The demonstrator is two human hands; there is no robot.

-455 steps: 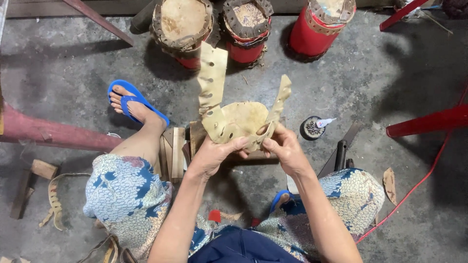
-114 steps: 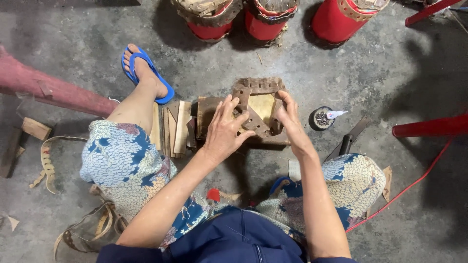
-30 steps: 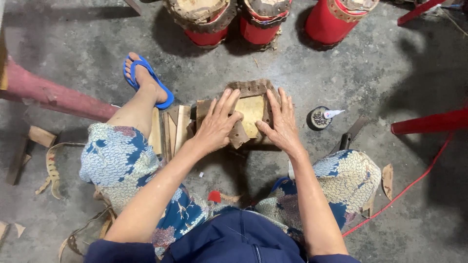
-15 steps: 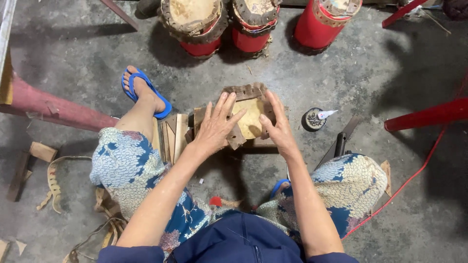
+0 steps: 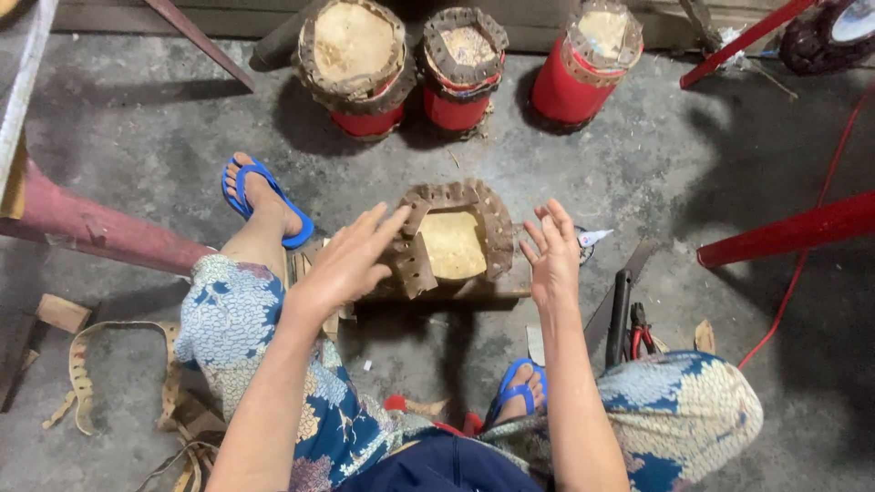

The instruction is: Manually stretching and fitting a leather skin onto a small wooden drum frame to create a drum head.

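A small drum (image 5: 453,244) with a pale hide head and a brown punched leather rim lies on a wooden block between my knees. My left hand (image 5: 348,262) rests flat on its left rim, fingers spread. My right hand (image 5: 552,252) hovers just off the drum's right side, fingers apart and holding nothing.
Three red drums (image 5: 357,68) (image 5: 463,66) (image 5: 586,64) stand at the back on the concrete floor. A small glue pot (image 5: 583,244) and dark tools (image 5: 622,314) lie to the right. Red metal legs (image 5: 791,232) cross right; a reddish beam (image 5: 87,230) and leather strips (image 5: 82,378) lie left.
My right hand has lifted off the drum and moved to its right side. My left hand stays on the left rim. The camera view shifted slightly.
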